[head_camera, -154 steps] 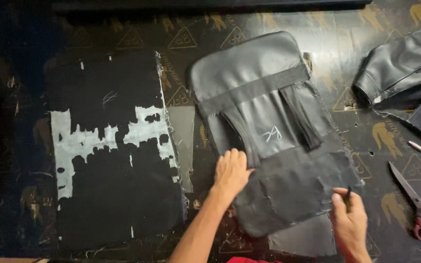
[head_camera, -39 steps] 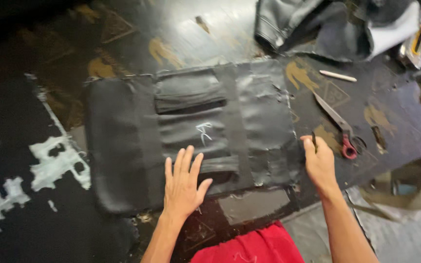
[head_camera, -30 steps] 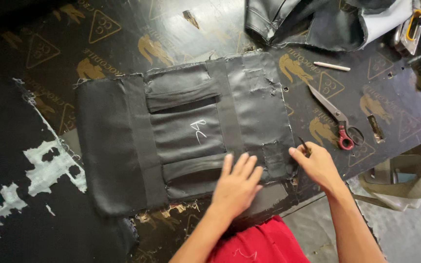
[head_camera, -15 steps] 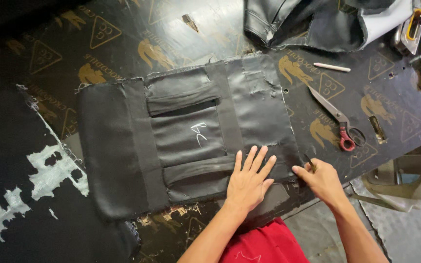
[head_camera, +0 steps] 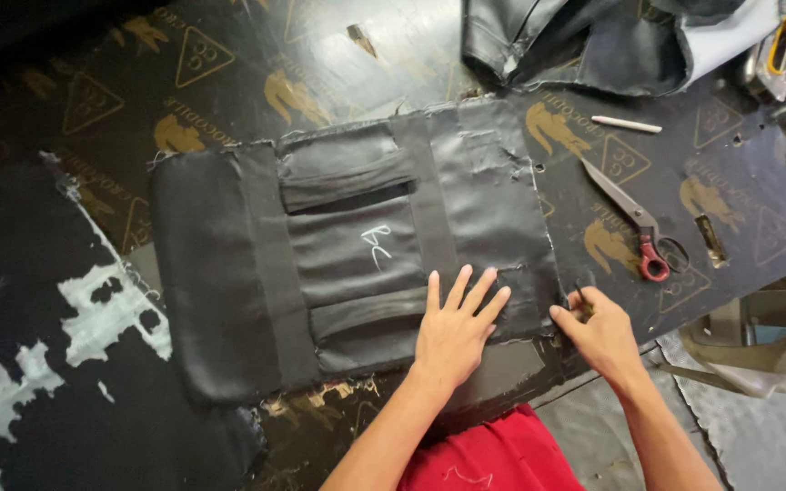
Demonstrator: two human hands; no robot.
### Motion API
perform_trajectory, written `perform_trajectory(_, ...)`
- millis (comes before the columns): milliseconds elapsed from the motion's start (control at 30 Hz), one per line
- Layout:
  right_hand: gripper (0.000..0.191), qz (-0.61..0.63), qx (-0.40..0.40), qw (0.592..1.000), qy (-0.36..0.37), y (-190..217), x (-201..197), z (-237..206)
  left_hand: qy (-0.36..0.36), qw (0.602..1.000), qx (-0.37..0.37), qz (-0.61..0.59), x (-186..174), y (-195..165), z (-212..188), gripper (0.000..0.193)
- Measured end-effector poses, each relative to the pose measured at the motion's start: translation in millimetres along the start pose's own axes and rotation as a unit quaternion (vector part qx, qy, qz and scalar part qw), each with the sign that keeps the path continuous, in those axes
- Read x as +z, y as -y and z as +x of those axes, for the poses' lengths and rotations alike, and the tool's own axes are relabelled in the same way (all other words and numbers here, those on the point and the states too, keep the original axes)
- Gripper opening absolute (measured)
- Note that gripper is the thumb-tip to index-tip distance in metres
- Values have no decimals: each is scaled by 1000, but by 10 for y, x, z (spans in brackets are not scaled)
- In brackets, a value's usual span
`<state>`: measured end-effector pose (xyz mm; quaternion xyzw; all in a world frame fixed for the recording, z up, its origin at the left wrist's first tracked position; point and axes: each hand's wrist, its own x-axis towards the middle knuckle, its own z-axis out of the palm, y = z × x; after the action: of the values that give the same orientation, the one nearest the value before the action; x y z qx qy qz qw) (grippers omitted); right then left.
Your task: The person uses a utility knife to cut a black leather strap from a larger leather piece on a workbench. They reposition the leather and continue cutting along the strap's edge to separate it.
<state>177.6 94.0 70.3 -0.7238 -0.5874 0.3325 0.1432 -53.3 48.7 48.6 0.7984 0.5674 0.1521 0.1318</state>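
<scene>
Pressing flat, the left hand [head_camera: 452, 332] lay spread, fingers apart, pinning the black panel [head_camera: 357, 245]; the right hand [head_camera: 600, 329] pinched its edge—firm pressure advisable.

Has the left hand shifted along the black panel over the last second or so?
Yes. The left hand has slid right across the black panel, away from its chalk mark toward the right hand at the panel's right edge.

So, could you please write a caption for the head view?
Left hand flat on a black stitched panel, right hand at its corner; scissors nearby.
</scene>
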Motion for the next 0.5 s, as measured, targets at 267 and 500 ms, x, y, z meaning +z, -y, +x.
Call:
perform_trajectory(267, 37, 0, 1, 999, -33, -92, 109, 114, 13, 998, -19, -53, -43, 24, 32, 78)
perform_trajectory(500, 37, -14, 31, 999, -41, -116, 167, 107, -28, 985, -34, -165, -156, 244, -22, 92)
